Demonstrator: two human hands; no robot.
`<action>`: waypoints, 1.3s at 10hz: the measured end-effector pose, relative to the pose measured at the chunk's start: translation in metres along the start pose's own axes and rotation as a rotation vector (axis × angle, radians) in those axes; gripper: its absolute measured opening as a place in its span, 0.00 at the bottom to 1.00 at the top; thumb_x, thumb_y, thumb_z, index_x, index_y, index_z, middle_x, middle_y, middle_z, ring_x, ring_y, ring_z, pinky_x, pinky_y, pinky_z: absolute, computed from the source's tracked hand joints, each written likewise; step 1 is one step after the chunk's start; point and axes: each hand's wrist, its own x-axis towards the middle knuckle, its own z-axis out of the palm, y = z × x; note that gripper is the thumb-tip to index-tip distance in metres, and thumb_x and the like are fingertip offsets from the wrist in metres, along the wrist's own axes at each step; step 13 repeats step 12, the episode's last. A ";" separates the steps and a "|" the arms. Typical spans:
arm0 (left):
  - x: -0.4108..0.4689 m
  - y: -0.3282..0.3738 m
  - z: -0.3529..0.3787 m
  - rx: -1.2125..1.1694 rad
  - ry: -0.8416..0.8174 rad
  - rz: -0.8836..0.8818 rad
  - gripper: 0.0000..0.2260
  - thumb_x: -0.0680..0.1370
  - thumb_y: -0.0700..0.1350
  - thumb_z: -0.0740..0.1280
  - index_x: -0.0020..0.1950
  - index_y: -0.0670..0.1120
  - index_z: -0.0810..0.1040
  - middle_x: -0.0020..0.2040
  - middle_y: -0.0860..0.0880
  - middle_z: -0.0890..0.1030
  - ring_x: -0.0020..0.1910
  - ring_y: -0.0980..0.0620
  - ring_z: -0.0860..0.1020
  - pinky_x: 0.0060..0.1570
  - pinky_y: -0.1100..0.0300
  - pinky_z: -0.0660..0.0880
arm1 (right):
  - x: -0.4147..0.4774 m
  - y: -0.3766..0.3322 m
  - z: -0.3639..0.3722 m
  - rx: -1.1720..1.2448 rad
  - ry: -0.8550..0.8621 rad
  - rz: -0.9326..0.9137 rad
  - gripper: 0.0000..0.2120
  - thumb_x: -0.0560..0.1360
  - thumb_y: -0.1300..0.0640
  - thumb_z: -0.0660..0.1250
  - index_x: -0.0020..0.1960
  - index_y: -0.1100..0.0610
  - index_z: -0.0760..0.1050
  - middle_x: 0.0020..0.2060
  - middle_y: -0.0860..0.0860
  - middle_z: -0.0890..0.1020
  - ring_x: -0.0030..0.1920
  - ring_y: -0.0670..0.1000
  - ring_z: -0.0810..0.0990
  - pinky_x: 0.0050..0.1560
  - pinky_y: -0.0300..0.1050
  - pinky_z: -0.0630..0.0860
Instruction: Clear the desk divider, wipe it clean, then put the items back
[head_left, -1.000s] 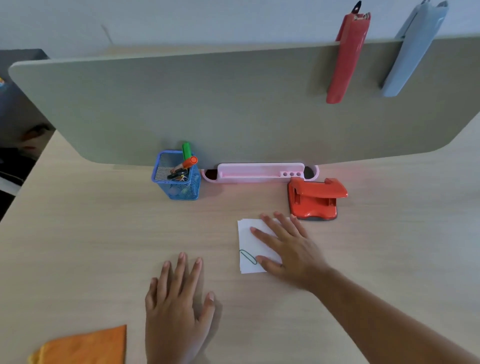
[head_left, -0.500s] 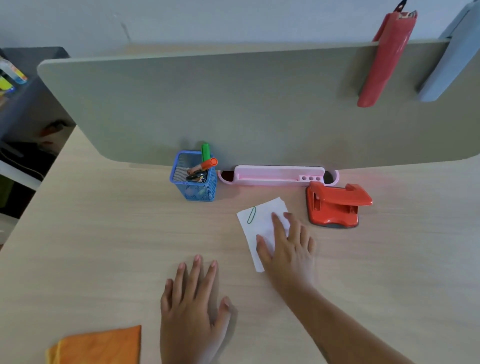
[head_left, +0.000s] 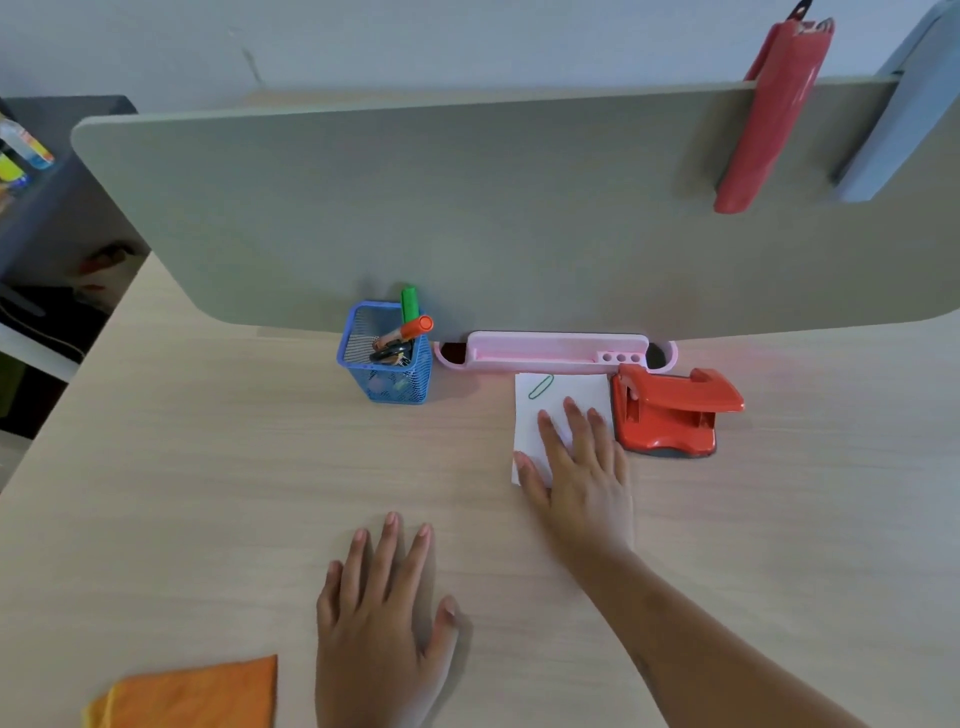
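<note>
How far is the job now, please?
Likely done: the divider face is bare, and the orange cloth lies aside. In hand: the right hand presses flat on the clipped paper. Left: the paper is not yet back on the divider. The left hand rests flat.

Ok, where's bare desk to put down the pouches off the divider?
Free: the desk left of the blue mesh cup, and right of the red hole punch. Crowded: the strip along the pink tray, where the right hand presses the paper.
</note>
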 end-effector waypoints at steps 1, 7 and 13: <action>0.001 -0.001 0.000 -0.003 0.015 -0.003 0.30 0.68 0.60 0.60 0.71 0.56 0.71 0.75 0.52 0.65 0.74 0.45 0.62 0.69 0.44 0.59 | -0.008 0.021 -0.008 0.058 0.231 0.108 0.23 0.76 0.43 0.58 0.67 0.51 0.73 0.67 0.54 0.72 0.69 0.59 0.66 0.67 0.54 0.60; 0.001 0.004 0.000 -0.010 0.069 0.006 0.29 0.69 0.59 0.60 0.71 0.55 0.72 0.75 0.52 0.66 0.74 0.44 0.63 0.69 0.43 0.60 | 0.010 0.102 -0.025 0.069 0.086 0.377 0.22 0.81 0.49 0.57 0.74 0.42 0.62 0.74 0.53 0.63 0.76 0.57 0.52 0.73 0.58 0.57; 0.005 0.005 0.002 -0.112 0.046 -0.024 0.33 0.63 0.62 0.61 0.67 0.55 0.76 0.71 0.52 0.71 0.70 0.46 0.66 0.71 0.58 0.47 | -0.077 0.119 -0.034 0.010 0.044 0.350 0.31 0.73 0.38 0.51 0.74 0.45 0.65 0.75 0.50 0.65 0.75 0.55 0.60 0.74 0.56 0.55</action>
